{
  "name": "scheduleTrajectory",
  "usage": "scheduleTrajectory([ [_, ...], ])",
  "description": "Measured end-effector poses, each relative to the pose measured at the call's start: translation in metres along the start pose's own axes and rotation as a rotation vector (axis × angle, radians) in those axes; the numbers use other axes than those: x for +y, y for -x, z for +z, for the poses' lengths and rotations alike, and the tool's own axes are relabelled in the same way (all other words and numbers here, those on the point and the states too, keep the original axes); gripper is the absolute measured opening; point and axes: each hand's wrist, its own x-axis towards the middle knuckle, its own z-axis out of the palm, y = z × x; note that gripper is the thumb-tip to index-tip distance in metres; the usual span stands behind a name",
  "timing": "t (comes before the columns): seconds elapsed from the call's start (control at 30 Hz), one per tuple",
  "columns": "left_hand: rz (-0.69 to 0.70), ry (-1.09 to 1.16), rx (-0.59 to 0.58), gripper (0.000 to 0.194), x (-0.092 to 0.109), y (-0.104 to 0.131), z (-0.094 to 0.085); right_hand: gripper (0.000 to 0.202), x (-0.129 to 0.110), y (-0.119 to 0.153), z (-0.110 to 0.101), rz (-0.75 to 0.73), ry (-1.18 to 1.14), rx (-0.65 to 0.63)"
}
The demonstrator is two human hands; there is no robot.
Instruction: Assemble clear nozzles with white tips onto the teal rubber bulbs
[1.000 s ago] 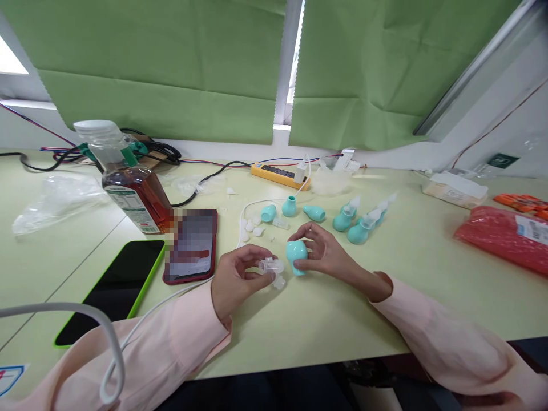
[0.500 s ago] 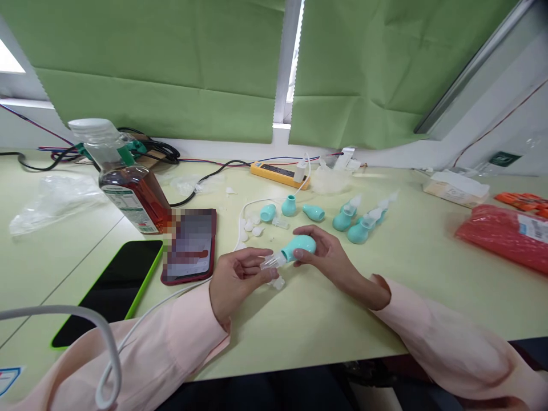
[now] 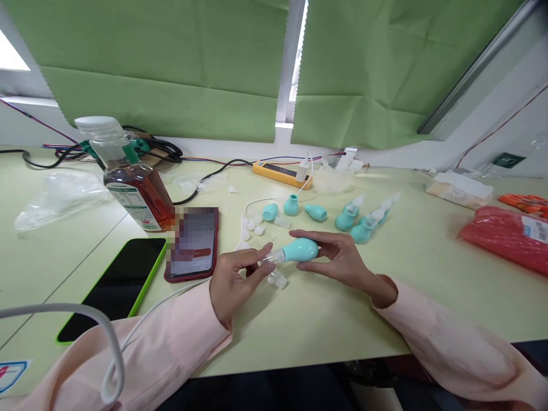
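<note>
Between the fingertips of my left hand (image 3: 231,282) is a clear plastic tube piece (image 3: 275,257). Its right end meets the neck of a teal rubber squeeze bulb (image 3: 301,250), whose round end sits between the thumb and fingers of my right hand (image 3: 345,262). Below my left fingertips another clear plastic piece (image 3: 278,279) lies on the table. Behind my hands are three loose teal bulbs (image 3: 291,205), a clear connector (image 3: 282,222) and several small white parts (image 3: 250,225). To the right stand several teal bulbs with clear tips (image 3: 363,228).
At left are a bottle of amber liquid (image 3: 139,194), a black phone with a green edge (image 3: 113,282) and a phone in a red case (image 3: 192,245). A yellow power strip (image 3: 278,174) with a white cable lies at the back. A red plastic package (image 3: 503,234) is at right.
The teal bulb's open neck, apart at its rim before, now sits against the clear tube piece in line with it. My right hand has shifted back toward the bulb's round end.
</note>
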Motion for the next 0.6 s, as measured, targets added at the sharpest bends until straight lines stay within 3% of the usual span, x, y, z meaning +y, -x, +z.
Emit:
scheduleTrajectory([
  [0.17,0.059,0.013,-0.072,0.026,0.001,-0.002,-0.002,0.052,0.002,0.002,-0.006,-0.197,0.150,0.014],
  [0.33,0.023,0.063,-0.116,0.026,-0.002,-0.005,-0.002,0.056,0.010,0.003,-0.006,-0.386,0.236,0.007],
  [0.6,0.042,0.065,-0.117,0.024,-0.005,-0.006,-0.001,0.056,0.012,0.004,-0.005,-0.427,0.288,-0.004],
])
